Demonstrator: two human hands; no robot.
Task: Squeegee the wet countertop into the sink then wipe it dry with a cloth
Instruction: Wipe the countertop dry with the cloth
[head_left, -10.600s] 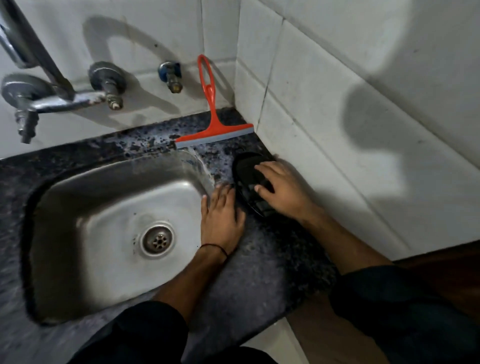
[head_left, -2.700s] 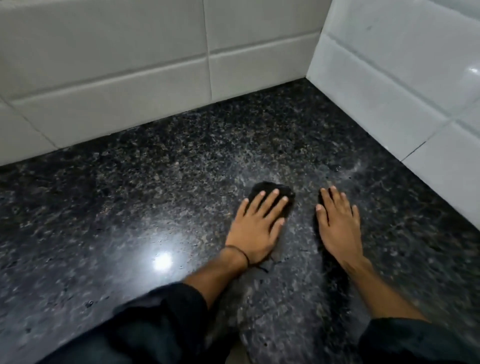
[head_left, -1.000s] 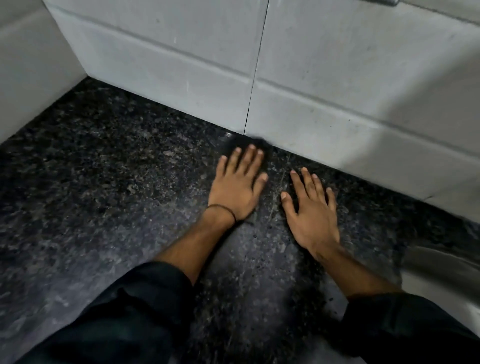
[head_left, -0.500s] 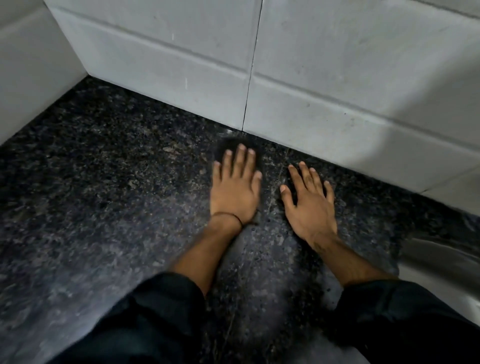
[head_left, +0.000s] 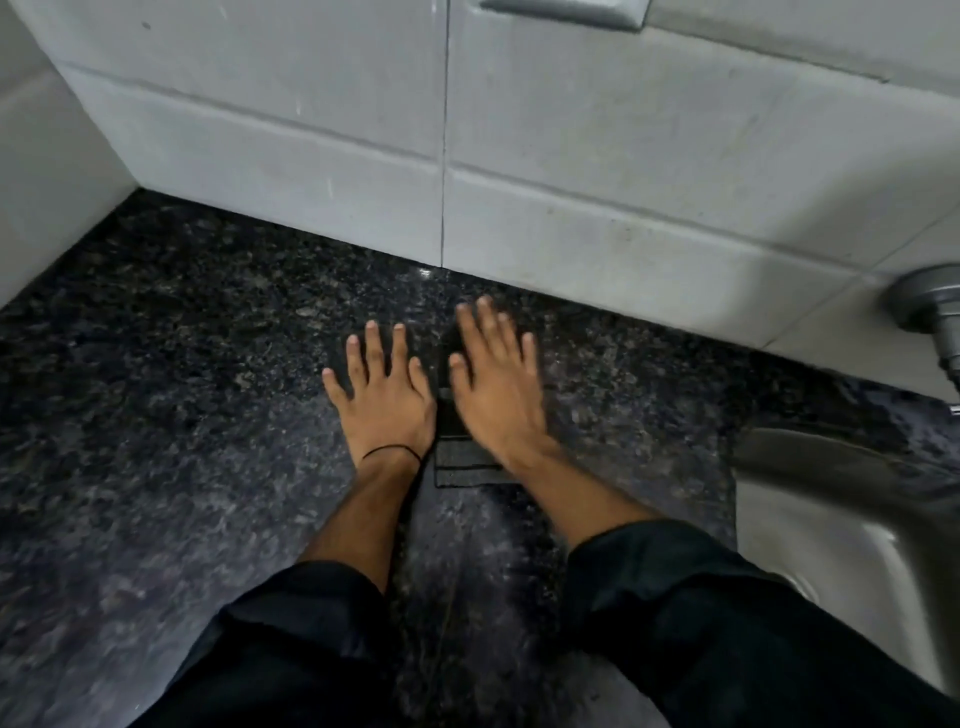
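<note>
Countertop of dark speckled stone spreads left of both hands and runs beneath them to the white tiled wall beyond the fingertips. Left hand lies flat, palm down, fingers spread and gripping nothing; a thin black band circles its wrist. Its inner edge sits just beside the cloth, though whether it touches cannot be told. The cloth, dark and folded, lies on the stone between the two hands, with a squared corner showing toward the wrists and its far part passing under the right palm. Right hand lies flat on top of the cloth, fingers extended and slightly blurred, pressing down rather than clutching. Both forearms emerge from dark sleeves near the lower edge. Right of the right hand, well apart, the steel sink opens into the countertop, its rim close to the right sleeve. Above the sink, a metal tap fitting projects from the wall.
</note>
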